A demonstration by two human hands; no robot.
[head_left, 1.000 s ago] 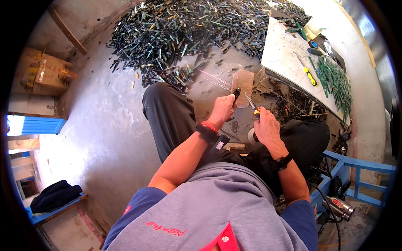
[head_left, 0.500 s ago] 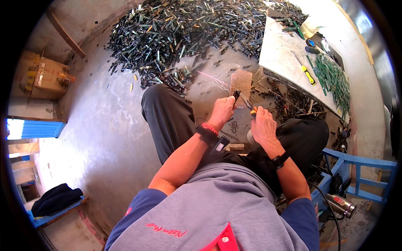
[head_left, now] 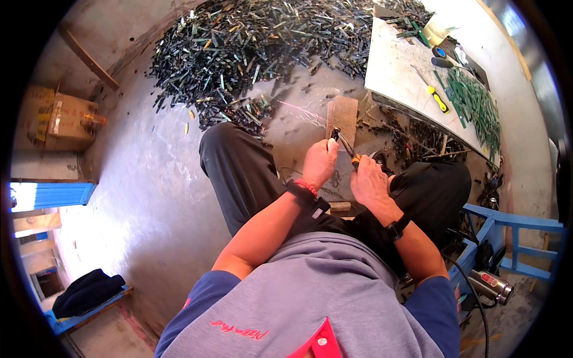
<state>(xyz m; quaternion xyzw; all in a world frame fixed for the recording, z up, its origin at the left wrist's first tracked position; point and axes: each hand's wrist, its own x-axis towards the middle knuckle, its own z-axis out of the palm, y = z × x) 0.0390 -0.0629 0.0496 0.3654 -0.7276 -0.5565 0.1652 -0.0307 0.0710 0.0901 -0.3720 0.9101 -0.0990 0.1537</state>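
Observation:
My left hand [head_left: 320, 162] is closed on a small black strip-like piece [head_left: 335, 132], which sticks up past the thumb and fingertips. In my right hand [head_left: 369, 182] is a screwdriver-like tool [head_left: 348, 147] with a thin metal shaft and an orange and black handle. Its tip meets the black piece, or lies just in front of it. Fingers cover most of the handle and the piece's lower end. Both hands are between my knees, just this side of a brown board [head_left: 342, 117] on the floor.
A large heap of dark strips [head_left: 239, 53] spreads over the floor ahead. On a low pale table [head_left: 394, 65] at the right lie green strips [head_left: 474, 107] and a yellow-handled tool [head_left: 437, 99]. A blue chair frame [head_left: 516, 230] and a metal flask [head_left: 490, 286] are beside me.
The right hand has shifted slightly left and down, bringing the tool's shaft against or close to the black piece. My left hand has moved slightly right. The view has shifted a little.

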